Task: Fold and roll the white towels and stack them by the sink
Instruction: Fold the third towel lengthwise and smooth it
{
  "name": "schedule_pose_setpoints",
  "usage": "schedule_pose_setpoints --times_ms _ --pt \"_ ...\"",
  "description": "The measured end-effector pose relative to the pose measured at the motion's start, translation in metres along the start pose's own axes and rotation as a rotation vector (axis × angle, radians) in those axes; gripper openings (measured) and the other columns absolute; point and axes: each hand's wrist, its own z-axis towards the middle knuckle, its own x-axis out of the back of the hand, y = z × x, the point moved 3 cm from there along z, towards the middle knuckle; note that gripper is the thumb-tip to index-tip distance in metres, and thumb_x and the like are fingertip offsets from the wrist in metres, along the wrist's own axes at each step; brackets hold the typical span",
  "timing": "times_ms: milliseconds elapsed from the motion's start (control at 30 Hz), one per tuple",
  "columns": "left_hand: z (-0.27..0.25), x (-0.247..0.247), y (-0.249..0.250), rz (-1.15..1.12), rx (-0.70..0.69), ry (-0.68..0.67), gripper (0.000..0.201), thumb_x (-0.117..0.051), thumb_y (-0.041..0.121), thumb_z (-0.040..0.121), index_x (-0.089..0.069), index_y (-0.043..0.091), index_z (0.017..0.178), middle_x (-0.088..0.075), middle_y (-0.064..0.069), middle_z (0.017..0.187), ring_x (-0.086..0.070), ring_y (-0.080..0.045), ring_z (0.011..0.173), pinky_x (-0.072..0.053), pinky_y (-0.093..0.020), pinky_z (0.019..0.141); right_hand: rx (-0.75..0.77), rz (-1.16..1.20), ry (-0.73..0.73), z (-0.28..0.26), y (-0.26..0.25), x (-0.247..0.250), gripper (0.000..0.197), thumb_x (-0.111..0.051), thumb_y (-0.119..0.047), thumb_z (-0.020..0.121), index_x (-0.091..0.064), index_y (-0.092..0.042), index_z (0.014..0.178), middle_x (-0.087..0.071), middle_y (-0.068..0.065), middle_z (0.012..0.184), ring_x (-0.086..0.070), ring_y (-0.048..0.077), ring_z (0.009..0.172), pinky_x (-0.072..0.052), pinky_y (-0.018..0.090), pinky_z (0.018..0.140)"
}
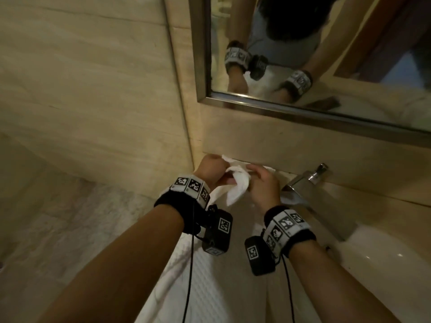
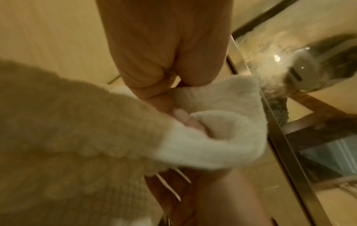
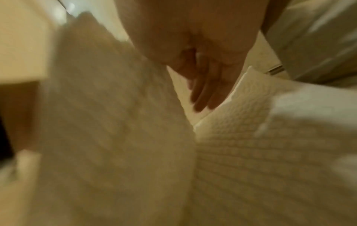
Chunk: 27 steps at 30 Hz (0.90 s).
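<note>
2 hands (image 1: 211, 170) (image 1: 262, 185) pinch the white towel's (image 1: 235, 190) top edge.

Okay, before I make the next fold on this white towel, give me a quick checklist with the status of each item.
1. Left hand grips the towel's top edge: ok.
2. Right hand holds the same edge: ok in the head view; its wrist view is blurred.
3. Edge pulled flat and even between the hands: not ok, it is bunched.
4. Towel clear of the faucet: cannot tell, the hand blocks that spot.
5. Rest of towel lying smooth: cannot tell, the arms hide it.
</note>
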Motion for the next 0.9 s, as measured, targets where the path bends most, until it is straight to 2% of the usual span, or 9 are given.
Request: schedule_pose_setpoints --times_ms 67,133,233,267,333,467,567,667,900 --pt "0.002 -0.008 0.000 0.007 0.001 0.038 0.020 -0.043 -0.007 0.090 -0.060 -0.014 0.096 -0.061 -0.026 0.086 -0.063 -0.032 0.068 -0.053 -0.030 0.047 -0.054 0.224 -0.068 -0.007 -0.007 0.004 0.028 -0.058 -0.031 0.089 -0.070 -0.016 0.110 -0.069 0.004 0.114 -0.063 0.020 0.106 -0.047 0.044 0.099" --pt "0.004 -0.011 0.001 -0.026 0.027 0.029 0.028 -0.043 0.013 0.098 -0.060 -0.008 0.102 -0.064 -0.023 0.090 -0.063 -0.030 0.071 -0.054 -0.032 0.053 -0.098 0.244 -0.211 -0.016 -0.010 -0.003 0.048 -0.065 -0.049 0.082 -0.060 -0.028 0.124 -0.064 -0.009 0.117 -0.060 0.012 0.107 -0.046 0.040 0.100" --pt "0.000 -0.004 0.009 0.065 0.035 -0.037 0.031 -0.046 0.028 0.093 -0.063 0.002 0.091 -0.067 -0.018 0.086 -0.064 -0.031 0.074 -0.053 -0.035 0.067 -0.023 0.005 -0.184 -0.023 -0.006 -0.007 0.057 -0.067 -0.015 0.084 -0.047 -0.024 0.136 -0.058 -0.007 0.118 -0.056 0.016 0.111 -0.046 0.031 0.091" --pt "0.003 0.001 0.013 0.184 -0.062 -0.009 0.023 -0.055 0.025 0.081 -0.064 0.006 0.090 -0.067 -0.018 0.091 -0.065 -0.032 0.079 -0.052 -0.035 0.069 -0.018 -0.035 -0.170 -0.024 -0.006 -0.004 0.052 -0.061 -0.006 0.084 -0.051 -0.021 0.133 -0.059 -0.004 0.114 -0.058 0.021 0.110 -0.047 0.031 0.088" --pt "0.005 0.012 0.020 0.461 -0.311 0.009 0.045 -0.054 0.015 0.059 -0.062 0.013 0.103 -0.064 -0.011 0.105 -0.061 -0.027 0.091 -0.048 -0.031 0.068 0.007 -0.029 -0.159 -0.026 -0.009 0.000 0.046 -0.053 0.002 0.082 -0.058 -0.020 0.122 -0.063 0.000 0.107 -0.061 0.025 0.105 -0.051 0.034 0.084" --pt "0.006 0.009 0.024 0.968 -0.363 -0.327 0.060 -0.048 0.011 0.076 -0.046 0.023 0.135 -0.055 -0.004 0.124 -0.055 -0.022 0.108 -0.047 -0.032 0.088 0.151 -0.047 -0.135 -0.028 -0.022 0.003 0.043 -0.046 0.006 0.081 -0.064 -0.016 0.114 -0.065 -0.003 0.100 -0.061 0.017 0.097 -0.050 0.031 0.084" --pt "0.016 0.011 0.028 1.290 -0.243 -0.270 0.051 -0.052 0.029 0.073 -0.055 0.022 0.123 -0.060 -0.004 0.121 -0.055 -0.027 0.114 -0.041 -0.037 0.099 0.157 -0.111 -0.114 -0.026 -0.029 0.008 0.043 -0.045 0.007 0.080 -0.064 -0.016 0.112 -0.063 -0.006 0.096 -0.059 0.013 0.091 -0.044 0.024 0.078" --pt "0.028 0.018 0.034 1.459 -0.252 -0.252 0.058 -0.056 0.034 0.060 -0.059 0.027 0.117 -0.060 0.001 0.104 -0.055 -0.027 0.115 -0.034 -0.040 0.105 0.092 -0.151 0.013 -0.021 -0.029 0.023 0.044 -0.050 0.006 0.083 -0.055 -0.015 0.122 -0.059 0.002 0.113 -0.056 0.019 0.104 -0.043 0.024 0.083" --pt "0.064 0.045 0.032 1.790 -0.379 -0.130 0.053 -0.043 0.032 0.093 -0.030 0.047 0.142 -0.046 0.005 0.143 -0.041 -0.020 0.130 -0.017 -0.043 0.110 0.031 -0.751 -0.066 -0.006 -0.024 0.019 0.035 -0.047 -0.003 0.094 -0.042 0.008 0.127 -0.045 0.024 0.131 -0.047 0.033 0.120 -0.037 0.032 0.098"
